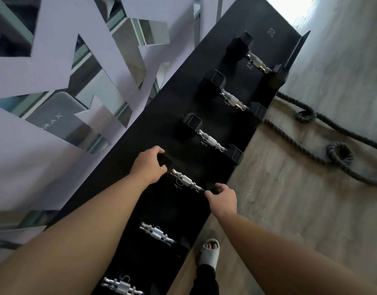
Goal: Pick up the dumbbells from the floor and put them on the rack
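Observation:
A black dumbbell with a chrome handle lies across the black rack, by a painted "10". My left hand grips its far head. My right hand grips its near head at the rack's front edge. Three more dumbbells rest on the rack beyond it: one just past my hands, another further on, and the last near the "20" mark. Two others lie nearer me, one below my arms and one at the frame's bottom.
A thick dark rope loops over the wooden floor to the right of the rack. My foot in a pale slipper stands beside the rack's front edge. A white cut-out wall panel with mirror pieces runs along the rack's far side.

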A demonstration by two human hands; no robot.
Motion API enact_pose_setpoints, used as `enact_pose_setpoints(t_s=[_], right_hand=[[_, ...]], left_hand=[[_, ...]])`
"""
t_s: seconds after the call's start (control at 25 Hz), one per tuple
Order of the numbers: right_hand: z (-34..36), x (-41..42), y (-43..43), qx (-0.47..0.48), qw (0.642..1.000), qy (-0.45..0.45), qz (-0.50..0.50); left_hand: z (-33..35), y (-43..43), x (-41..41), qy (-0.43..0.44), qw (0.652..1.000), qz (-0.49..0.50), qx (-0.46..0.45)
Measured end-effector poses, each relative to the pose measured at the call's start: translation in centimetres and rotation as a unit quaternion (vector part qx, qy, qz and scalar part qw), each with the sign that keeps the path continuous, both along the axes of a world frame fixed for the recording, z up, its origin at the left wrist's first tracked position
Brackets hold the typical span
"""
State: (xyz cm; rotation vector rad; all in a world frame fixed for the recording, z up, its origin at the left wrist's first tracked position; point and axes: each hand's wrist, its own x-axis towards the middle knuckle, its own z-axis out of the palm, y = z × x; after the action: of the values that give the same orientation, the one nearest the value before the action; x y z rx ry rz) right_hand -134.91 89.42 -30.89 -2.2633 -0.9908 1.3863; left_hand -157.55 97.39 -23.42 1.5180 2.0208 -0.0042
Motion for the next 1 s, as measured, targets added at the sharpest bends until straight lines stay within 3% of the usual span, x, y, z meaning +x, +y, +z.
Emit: enact_pose_setpoints(t_s=[0.16,0.28,0.56,1.0], right_hand=[[-0.2,0.0,1.2,-0.07,0.981,-0.072,0.169],[-0.5,0.2,0.6,-0.061,0.963,-0.087,0.248],[-1.0,1.3,0.2,0.0,0.951,-0.098,0.294],[-0.8,2.6,-0.1,-0.033,0.942,-0.066,0.327]], left_hand=[[0.4,0.8,0.6,0.038,0.997,-0.058,-0.025],[-0.7,0.2,1.8,0.077,0.991,-0.083,-0.065],[-1.9,-0.8,1.1,0.091,0.991,-0.084,-0.053],[-1.8,-1.2,-0.5,0.097,0.982,-0.133,-0.091]])
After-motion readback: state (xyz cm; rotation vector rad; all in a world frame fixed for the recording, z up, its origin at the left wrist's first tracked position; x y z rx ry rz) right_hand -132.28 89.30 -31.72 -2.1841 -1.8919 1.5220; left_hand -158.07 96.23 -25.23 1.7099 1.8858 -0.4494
